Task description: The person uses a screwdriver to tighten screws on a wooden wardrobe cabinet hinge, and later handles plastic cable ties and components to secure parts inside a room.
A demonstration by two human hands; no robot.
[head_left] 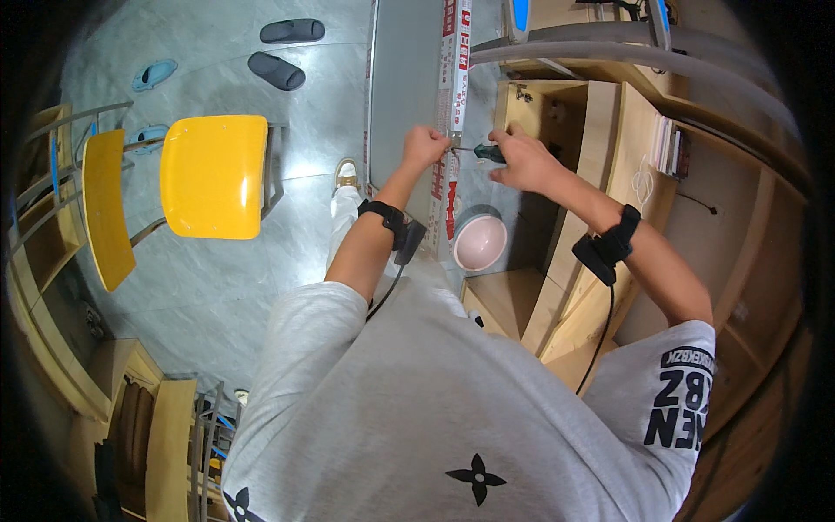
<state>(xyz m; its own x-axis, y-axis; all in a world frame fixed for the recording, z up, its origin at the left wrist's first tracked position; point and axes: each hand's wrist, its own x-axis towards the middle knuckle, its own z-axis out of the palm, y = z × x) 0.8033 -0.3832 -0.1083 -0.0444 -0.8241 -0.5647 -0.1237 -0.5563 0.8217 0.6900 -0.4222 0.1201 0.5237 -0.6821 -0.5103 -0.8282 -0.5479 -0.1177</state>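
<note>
A long grey panel [404, 104] stands in front of me, its edge [448, 91] wrapped in red-and-white printed film. My left hand [424, 148] is closed in a pinch at this edge, by a small metal fitting [455, 139]; what the fingertips hold is too small to make out. From the right, my right hand [520, 158] grips a screwdriver [490, 154] by its dark green handle. Its thin shaft points left at the fitting, close to my left fingertips. Whether the tip sits in a screw cannot be seen.
On the floor by the panel stands a pink basin [480, 243]. An open wooden cabinet [600, 130] is on the right. A yellow chair [214, 177], grey slippers [292, 31] and pale blue slippers [155, 76] are to the left. Cables hang from both my wrist straps.
</note>
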